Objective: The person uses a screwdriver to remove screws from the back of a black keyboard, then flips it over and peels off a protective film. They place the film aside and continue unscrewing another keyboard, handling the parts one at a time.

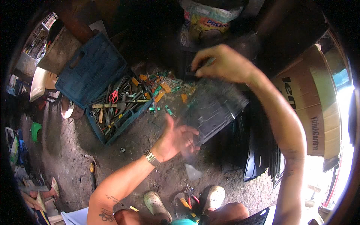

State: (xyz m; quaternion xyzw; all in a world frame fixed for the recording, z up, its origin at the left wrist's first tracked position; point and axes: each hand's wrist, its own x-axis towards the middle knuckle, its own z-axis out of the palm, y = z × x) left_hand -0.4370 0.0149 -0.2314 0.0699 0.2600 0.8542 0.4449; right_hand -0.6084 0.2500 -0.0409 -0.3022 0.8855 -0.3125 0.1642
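A dark plastic panel [215, 108], with ribs and slots moulded into it, is tilted and blurred between my hands. My left hand [174, 142], with a metal watch on the wrist, is at its lower left edge. The palm is turned up, the thumb stands apart and the fingers are spread; whether they touch the panel I cannot tell. Above the panel's upper edge is my right hand [225, 65], its fingers curled closed. A small greyish bit shows between them, too blurred to name.
A blue tool case [112, 131] lies open at left, full of hand tools and red-handled scissors [113, 96]. Orange and green scraps [165, 88] litter the ground beyond. A hammer [92, 174] and pliers [193, 197] lie nearer. Dark panels [258, 161] and a cardboard box [311, 105] stand right.
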